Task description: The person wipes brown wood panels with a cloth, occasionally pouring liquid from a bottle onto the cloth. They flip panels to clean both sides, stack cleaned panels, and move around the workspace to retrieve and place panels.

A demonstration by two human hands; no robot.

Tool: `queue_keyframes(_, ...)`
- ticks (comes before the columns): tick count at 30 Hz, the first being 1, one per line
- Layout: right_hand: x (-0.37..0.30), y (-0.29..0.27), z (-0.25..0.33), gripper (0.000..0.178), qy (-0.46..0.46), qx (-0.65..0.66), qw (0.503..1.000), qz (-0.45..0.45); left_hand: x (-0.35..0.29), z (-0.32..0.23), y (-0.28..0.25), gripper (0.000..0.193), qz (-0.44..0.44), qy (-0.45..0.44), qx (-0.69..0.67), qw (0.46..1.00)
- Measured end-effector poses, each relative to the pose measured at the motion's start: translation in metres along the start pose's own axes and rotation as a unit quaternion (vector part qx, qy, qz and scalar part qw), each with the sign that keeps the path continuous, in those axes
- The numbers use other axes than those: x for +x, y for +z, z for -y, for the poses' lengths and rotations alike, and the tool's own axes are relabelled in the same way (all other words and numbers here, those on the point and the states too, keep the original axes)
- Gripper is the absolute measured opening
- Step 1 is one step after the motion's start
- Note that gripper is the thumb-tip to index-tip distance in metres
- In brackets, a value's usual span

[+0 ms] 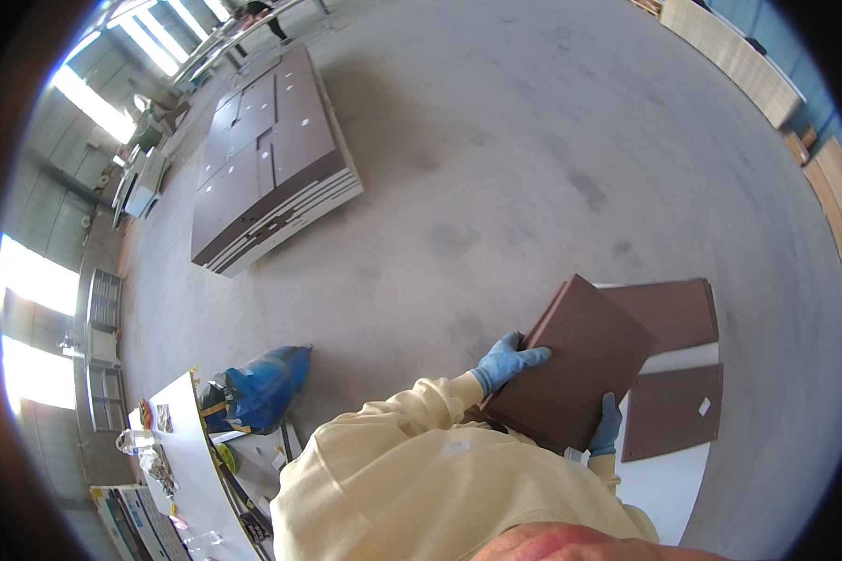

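I'm carrying one dark brown panel point(571, 374), gripping it with both gloved hands: left hand point(507, 361) wrapped over its left edge, right hand point(607, 426) clamped on its near right edge. Judging mid-carry; setting down needs level lowering. Beyond right, two matching panels point(674, 313) are lying flat. Far left, one panel stack point(269, 164).

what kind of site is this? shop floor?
Likely a furniture or panel workshop: a bare concrete floor, a big stack of dark brown panels lying on it, and lighter boards along the far wall. Both gloved hands, left and right, hold a brown panel.
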State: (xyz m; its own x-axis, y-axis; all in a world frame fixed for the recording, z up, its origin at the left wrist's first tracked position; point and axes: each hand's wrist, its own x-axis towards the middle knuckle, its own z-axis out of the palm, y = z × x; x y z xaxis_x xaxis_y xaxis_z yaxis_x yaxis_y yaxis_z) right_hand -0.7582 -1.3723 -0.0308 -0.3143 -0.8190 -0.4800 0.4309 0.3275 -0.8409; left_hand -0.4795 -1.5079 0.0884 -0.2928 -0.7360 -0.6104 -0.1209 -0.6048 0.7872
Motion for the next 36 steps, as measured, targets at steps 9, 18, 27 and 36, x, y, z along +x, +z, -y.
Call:
queue_keyframes(9,0.106,0.215,0.019,0.058,-0.061,-0.120,0.985,0.106,0.011,-0.025,-0.174,0.082,-0.160,0.061,-0.122,0.978)
queue_keyframes(18,0.213,0.446,0.046,0.050,-0.077,-0.277,0.895,0.342,-0.001,-0.056,-0.307,0.067,-0.333,0.125,-0.268,0.895)
queue_keyframes(27,0.172,0.667,-0.066,0.058,-0.005,-0.359,0.779,0.514,-0.093,0.033,-0.429,0.069,-0.505,0.127,-0.389,0.760)
queue_keyframes(36,-0.017,0.822,-0.226,0.058,0.016,-0.433,0.677,0.595,-0.269,0.169,-0.550,0.071,-0.596,0.109,-0.436,0.666)
